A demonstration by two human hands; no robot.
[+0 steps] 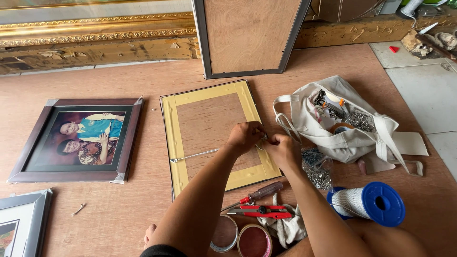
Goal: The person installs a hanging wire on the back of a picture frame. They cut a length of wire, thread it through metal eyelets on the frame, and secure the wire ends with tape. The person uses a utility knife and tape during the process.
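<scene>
A picture frame lies face down on the wooden floor, its brown back board edged with yellow tape. A thin white cord runs across the back from a fixing at the left edge to the right edge. My left hand and my right hand are together at the frame's right edge, fingers pinched on the cord's end there. What sits between the fingertips is hidden.
A dark framed photo lies at left, another frame at bottom left. An open cloth bag of hardware, a blue cord spool, a screwdriver, a red cutter and tape rolls lie nearby. A frame leans behind.
</scene>
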